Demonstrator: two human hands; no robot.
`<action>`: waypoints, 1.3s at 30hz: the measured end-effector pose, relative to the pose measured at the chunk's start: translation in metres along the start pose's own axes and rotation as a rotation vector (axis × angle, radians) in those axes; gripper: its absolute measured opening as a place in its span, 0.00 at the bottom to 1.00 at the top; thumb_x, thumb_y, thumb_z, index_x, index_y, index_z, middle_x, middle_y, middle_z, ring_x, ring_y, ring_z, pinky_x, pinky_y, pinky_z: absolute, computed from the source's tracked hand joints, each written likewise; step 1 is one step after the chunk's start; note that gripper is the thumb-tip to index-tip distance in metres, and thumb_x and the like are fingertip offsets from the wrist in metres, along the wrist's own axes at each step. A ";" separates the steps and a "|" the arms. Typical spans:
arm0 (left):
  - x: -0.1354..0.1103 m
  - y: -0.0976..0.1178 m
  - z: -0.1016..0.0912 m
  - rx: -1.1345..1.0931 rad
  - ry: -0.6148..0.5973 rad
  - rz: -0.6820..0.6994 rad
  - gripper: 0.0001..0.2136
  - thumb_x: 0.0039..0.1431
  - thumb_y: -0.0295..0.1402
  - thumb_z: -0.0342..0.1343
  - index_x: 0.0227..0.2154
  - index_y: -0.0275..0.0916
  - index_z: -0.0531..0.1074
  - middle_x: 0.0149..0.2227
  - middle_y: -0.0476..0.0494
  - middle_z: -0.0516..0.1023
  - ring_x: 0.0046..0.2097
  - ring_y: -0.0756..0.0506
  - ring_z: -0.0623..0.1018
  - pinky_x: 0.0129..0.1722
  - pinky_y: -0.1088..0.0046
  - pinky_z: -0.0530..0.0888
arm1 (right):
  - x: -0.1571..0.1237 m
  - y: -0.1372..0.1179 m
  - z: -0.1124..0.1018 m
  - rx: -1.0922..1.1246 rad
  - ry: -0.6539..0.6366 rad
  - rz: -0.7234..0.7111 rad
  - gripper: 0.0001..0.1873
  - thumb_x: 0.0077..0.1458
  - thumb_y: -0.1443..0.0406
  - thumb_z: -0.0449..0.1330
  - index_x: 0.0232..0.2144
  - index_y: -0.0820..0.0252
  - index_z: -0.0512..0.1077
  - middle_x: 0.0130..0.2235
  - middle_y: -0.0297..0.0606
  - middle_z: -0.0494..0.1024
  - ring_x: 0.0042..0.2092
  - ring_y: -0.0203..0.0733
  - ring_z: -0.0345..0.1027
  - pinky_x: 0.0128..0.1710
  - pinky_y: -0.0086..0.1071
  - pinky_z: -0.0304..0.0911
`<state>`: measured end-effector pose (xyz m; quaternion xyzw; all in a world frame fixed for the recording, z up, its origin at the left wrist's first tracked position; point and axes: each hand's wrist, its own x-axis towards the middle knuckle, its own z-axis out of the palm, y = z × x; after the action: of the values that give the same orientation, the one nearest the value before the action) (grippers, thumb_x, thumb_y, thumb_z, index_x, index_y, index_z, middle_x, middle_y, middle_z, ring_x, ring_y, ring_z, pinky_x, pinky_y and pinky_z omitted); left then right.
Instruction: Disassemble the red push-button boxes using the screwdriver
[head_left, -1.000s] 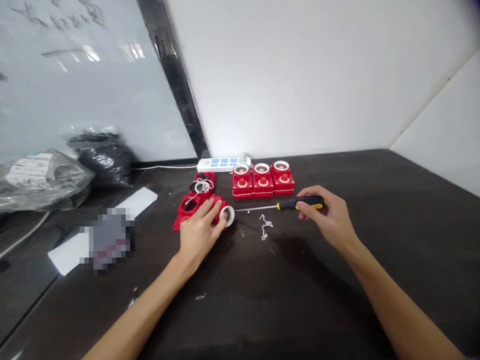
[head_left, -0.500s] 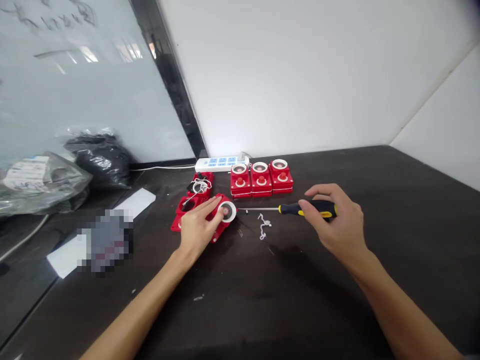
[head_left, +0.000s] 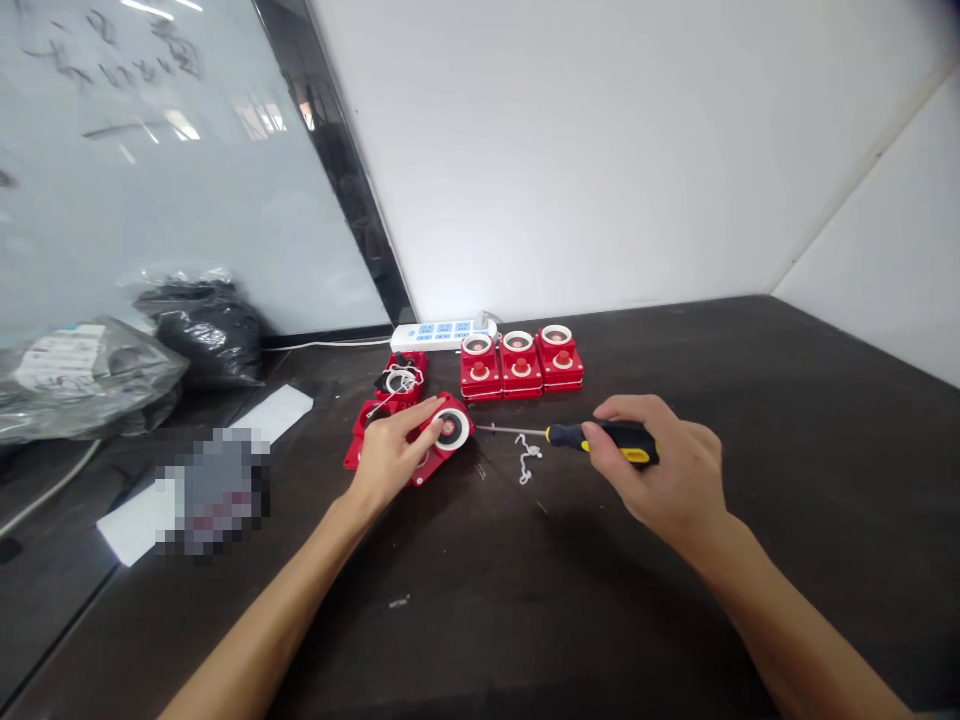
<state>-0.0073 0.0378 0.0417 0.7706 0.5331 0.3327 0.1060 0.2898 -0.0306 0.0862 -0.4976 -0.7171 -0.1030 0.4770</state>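
Note:
My left hand (head_left: pixel 391 455) is closed on a red box with a round white-ringed speaker (head_left: pixel 451 430), pressing it to the table. In my right hand (head_left: pixel 667 465) is a screwdriver (head_left: pixel 602 441) with a black and yellow handle, its fingers wrapped around it. The long shaft points left, and its tip is at the right edge of the held box; whether it sits in a screw cannot be made out. Left of the held box, partly behind my hand, lies an opened red housing (head_left: pixel 360 430). Behind that is another red part (head_left: pixel 406 377) with white wires.
Three red boxes (head_left: pixel 519 366) with white rings and red knobs stand in a row behind. A white power strip (head_left: pixel 431 334) lies by the wall. White string (head_left: pixel 527 460) is right of the held box. Plastic bags (head_left: pixel 199 325) and a white strip (head_left: pixel 279 415) are left.
My right hand and the screwdriver have shifted slightly left and down, with the shaft now more tilted. The held box has turned a little under my left hand.

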 end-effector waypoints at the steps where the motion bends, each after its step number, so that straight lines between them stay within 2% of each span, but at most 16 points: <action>1: 0.000 0.000 0.000 0.003 0.000 0.001 0.18 0.64 0.44 0.52 0.51 0.42 0.76 0.52 0.45 0.78 0.52 0.40 0.79 0.54 0.62 0.75 | 0.000 0.000 -0.001 0.000 -0.008 -0.020 0.03 0.58 0.61 0.59 0.33 0.53 0.70 0.29 0.32 0.79 0.24 0.36 0.72 0.27 0.30 0.66; 4: -0.002 0.000 0.001 0.025 -0.004 0.020 0.19 0.65 0.44 0.51 0.53 0.42 0.75 0.53 0.45 0.77 0.53 0.40 0.78 0.54 0.61 0.74 | 0.002 0.002 -0.005 0.031 -0.055 -0.076 0.04 0.58 0.61 0.58 0.37 0.53 0.70 0.31 0.33 0.80 0.27 0.38 0.75 0.29 0.30 0.67; 8: -0.005 0.002 0.002 0.074 -0.014 0.069 0.20 0.66 0.44 0.49 0.54 0.41 0.73 0.54 0.44 0.77 0.54 0.40 0.77 0.56 0.61 0.73 | 0.006 0.010 -0.014 0.126 -0.171 -0.098 0.15 0.59 0.61 0.59 0.48 0.54 0.65 0.36 0.35 0.80 0.35 0.42 0.78 0.34 0.32 0.70; 12: -0.006 0.003 0.003 0.156 -0.018 0.135 0.19 0.68 0.43 0.47 0.55 0.41 0.72 0.56 0.43 0.75 0.55 0.41 0.77 0.56 0.61 0.73 | 0.005 0.017 -0.017 0.175 -0.226 -0.054 0.16 0.59 0.60 0.58 0.49 0.54 0.63 0.38 0.37 0.78 0.36 0.44 0.77 0.35 0.36 0.71; 17: -0.005 0.005 0.005 0.310 0.023 0.255 0.18 0.69 0.37 0.44 0.55 0.39 0.72 0.53 0.40 0.77 0.53 0.41 0.77 0.54 0.58 0.74 | -0.001 0.015 -0.005 0.132 -0.063 0.004 0.12 0.57 0.59 0.59 0.42 0.54 0.66 0.37 0.38 0.76 0.33 0.44 0.76 0.32 0.35 0.71; 21: -0.011 0.010 0.007 0.428 0.081 0.239 0.18 0.69 0.34 0.43 0.57 0.39 0.70 0.51 0.37 0.76 0.50 0.40 0.76 0.47 0.63 0.77 | -0.006 0.009 0.004 0.127 0.088 0.049 0.14 0.55 0.59 0.63 0.42 0.54 0.68 0.37 0.39 0.76 0.33 0.43 0.75 0.31 0.35 0.70; 23: -0.015 0.010 0.008 0.460 0.063 0.259 0.18 0.69 0.32 0.43 0.58 0.41 0.68 0.51 0.36 0.75 0.50 0.40 0.76 0.44 0.65 0.77 | -0.008 0.006 0.007 0.109 0.130 0.081 0.13 0.55 0.59 0.63 0.42 0.55 0.68 0.37 0.39 0.76 0.31 0.41 0.74 0.30 0.34 0.70; 25: -0.018 0.008 0.010 0.467 0.050 0.281 0.19 0.69 0.31 0.43 0.59 0.41 0.66 0.50 0.36 0.75 0.50 0.41 0.76 0.44 0.65 0.77 | -0.010 0.004 0.009 0.085 0.146 0.096 0.12 0.55 0.59 0.63 0.41 0.55 0.69 0.36 0.38 0.77 0.28 0.39 0.72 0.28 0.33 0.69; 27: -0.019 0.004 0.010 0.475 0.092 0.294 0.19 0.69 0.35 0.46 0.60 0.38 0.65 0.51 0.34 0.74 0.51 0.39 0.76 0.49 0.61 0.76 | -0.011 0.003 0.011 0.070 0.147 0.079 0.12 0.56 0.59 0.63 0.40 0.56 0.68 0.36 0.38 0.77 0.26 0.38 0.71 0.28 0.32 0.69; 31: -0.018 -0.005 0.009 0.505 0.123 0.312 0.30 0.62 0.46 0.55 0.62 0.35 0.60 0.52 0.30 0.73 0.52 0.35 0.74 0.53 0.54 0.73 | -0.013 0.002 0.015 0.074 0.123 0.025 0.10 0.58 0.60 0.60 0.42 0.55 0.67 0.35 0.38 0.77 0.29 0.40 0.73 0.29 0.33 0.69; 34: -0.018 -0.007 0.010 0.509 0.098 0.305 0.29 0.64 0.41 0.54 0.63 0.35 0.57 0.52 0.31 0.73 0.52 0.36 0.75 0.52 0.56 0.74 | -0.014 0.001 0.016 0.073 0.133 0.020 0.10 0.59 0.60 0.59 0.42 0.55 0.66 0.35 0.38 0.77 0.29 0.39 0.72 0.29 0.32 0.69; 39: -0.023 -0.002 0.014 0.498 0.113 0.335 0.28 0.65 0.36 0.53 0.65 0.37 0.54 0.57 0.31 0.71 0.56 0.36 0.74 0.55 0.56 0.73 | -0.011 -0.003 0.013 0.001 0.156 0.040 0.12 0.57 0.56 0.61 0.38 0.55 0.67 0.32 0.37 0.75 0.26 0.38 0.69 0.27 0.32 0.67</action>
<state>-0.0046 0.0212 0.0208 0.8305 0.4686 0.2469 -0.1723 0.2806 -0.0306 0.0722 -0.5021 -0.6677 -0.1315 0.5336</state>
